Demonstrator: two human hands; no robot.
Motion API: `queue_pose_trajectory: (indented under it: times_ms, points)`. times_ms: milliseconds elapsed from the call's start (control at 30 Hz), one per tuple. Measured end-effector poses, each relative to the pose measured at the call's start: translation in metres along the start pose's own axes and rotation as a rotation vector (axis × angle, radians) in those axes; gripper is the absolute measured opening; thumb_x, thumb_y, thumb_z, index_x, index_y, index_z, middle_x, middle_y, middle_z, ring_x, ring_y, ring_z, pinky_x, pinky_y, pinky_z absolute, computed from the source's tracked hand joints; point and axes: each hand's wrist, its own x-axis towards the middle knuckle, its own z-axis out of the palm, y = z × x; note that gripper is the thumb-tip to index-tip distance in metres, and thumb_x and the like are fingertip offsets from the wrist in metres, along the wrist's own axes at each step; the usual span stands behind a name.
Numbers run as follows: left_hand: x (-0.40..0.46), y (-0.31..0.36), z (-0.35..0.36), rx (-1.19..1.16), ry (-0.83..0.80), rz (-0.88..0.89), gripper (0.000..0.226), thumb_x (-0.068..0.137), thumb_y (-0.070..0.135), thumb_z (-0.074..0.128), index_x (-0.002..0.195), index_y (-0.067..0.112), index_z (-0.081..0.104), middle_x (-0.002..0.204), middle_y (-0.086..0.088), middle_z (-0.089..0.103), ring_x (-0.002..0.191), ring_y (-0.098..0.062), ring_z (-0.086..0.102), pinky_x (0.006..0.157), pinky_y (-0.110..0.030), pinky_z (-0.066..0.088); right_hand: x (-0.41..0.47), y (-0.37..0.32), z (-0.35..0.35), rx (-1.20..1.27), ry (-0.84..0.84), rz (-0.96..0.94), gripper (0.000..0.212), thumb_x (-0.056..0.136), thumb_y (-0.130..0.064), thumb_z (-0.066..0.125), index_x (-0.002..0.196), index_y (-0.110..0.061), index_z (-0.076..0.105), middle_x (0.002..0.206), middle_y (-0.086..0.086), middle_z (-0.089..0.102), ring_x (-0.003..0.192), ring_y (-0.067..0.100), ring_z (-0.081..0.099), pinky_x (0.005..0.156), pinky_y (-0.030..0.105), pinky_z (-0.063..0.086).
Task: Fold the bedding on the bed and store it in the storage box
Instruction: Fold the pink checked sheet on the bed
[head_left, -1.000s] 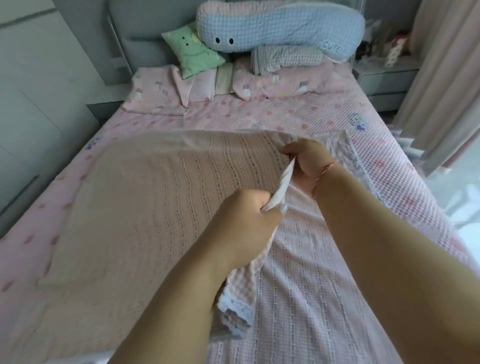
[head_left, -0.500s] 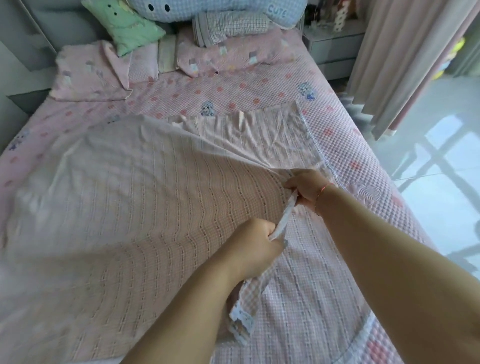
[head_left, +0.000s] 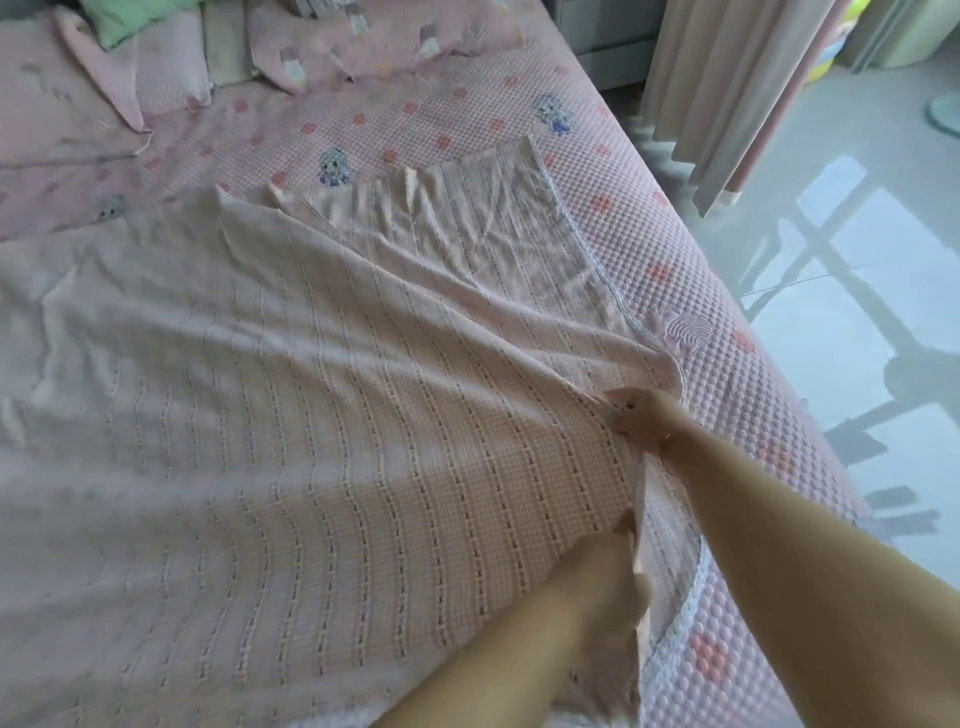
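My right hand pinches the blanket at its edge, fingers curled into the cloth; fingertips partly buried in folds. My left hand sits nearer me along the same edge, mostly covered by the lifted cloth, so I cannot tell its grip. Hands apart. Blanket spreads left of both hands over the bed, one corner lying flat beyond my right hand. Pillows far ahead, cut off by the frame. Curtain right of my right hand.
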Motion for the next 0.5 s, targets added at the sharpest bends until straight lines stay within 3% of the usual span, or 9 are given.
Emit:
queue_pose_trajectory:
  times_ms: [67, 167, 267, 367, 500]
  points:
    - [0.012, -0.011, 0.014, 0.028, -0.023, -0.014, 0.065, 0.096, 0.017, 0.042, 0.154, 0.017, 0.014, 0.143, -0.020, 0.047, 0.123, -0.033, 0.052, 0.099, -0.034, 0.044, 0.011, 0.012, 0.012, -0.068, 0.024, 0.016, 0.037, 0.086, -0.018, 0.059, 0.123, -0.020, 0.063, 0.108, 0.006, 0.065, 0.099, 0.023, 0.060, 0.074, 0.021, 0.040]
    - [0.025, -0.028, 0.030, 0.015, -0.071, -0.055, 0.066, 0.097, 0.015, 0.042, 0.155, 0.013, 0.010, 0.148, -0.021, 0.039, 0.130, -0.033, 0.045, 0.106, -0.036, 0.038, 0.019, 0.026, 0.026, -0.115, 0.042, 0.058, 0.020, 0.087, -0.023, 0.056, 0.103, -0.018, 0.067, 0.090, 0.002, 0.060, 0.085, 0.022, 0.058, 0.063, 0.023, 0.036]
    - [0.031, -0.042, 0.041, -0.012, -0.090, -0.045, 0.066, 0.097, 0.018, 0.046, 0.153, 0.011, 0.013, 0.149, -0.019, 0.037, 0.132, -0.032, 0.043, 0.106, -0.036, 0.037, 0.026, 0.033, 0.040, -0.116, 0.042, 0.102, 0.022, 0.086, -0.022, 0.058, 0.106, -0.013, 0.064, 0.099, 0.010, 0.062, 0.089, 0.026, 0.058, 0.070, 0.025, 0.041]
    - [0.024, -0.061, 0.045, -0.093, -0.112, -0.030, 0.078, 0.095, 0.030, 0.051, 0.156, 0.020, 0.004, 0.155, -0.010, 0.030, 0.136, -0.026, 0.039, 0.110, -0.031, 0.033, 0.026, 0.041, 0.056, -0.085, -0.010, 0.181, 0.032, 0.081, -0.022, 0.064, 0.109, -0.006, 0.059, 0.106, 0.013, 0.062, 0.090, 0.027, 0.057, 0.074, 0.026, 0.043]
    - [0.007, -0.102, 0.044, -0.158, 0.057, -0.103, 0.071, 0.091, 0.042, 0.053, 0.152, 0.029, 0.018, 0.144, 0.004, 0.038, 0.121, -0.019, 0.051, 0.101, -0.037, 0.045, 0.009, 0.056, 0.078, 0.118, -0.017, 0.311, 0.028, 0.072, -0.023, 0.075, 0.092, -0.006, 0.069, 0.089, 0.011, 0.069, 0.082, 0.025, 0.066, 0.073, 0.031, 0.053]
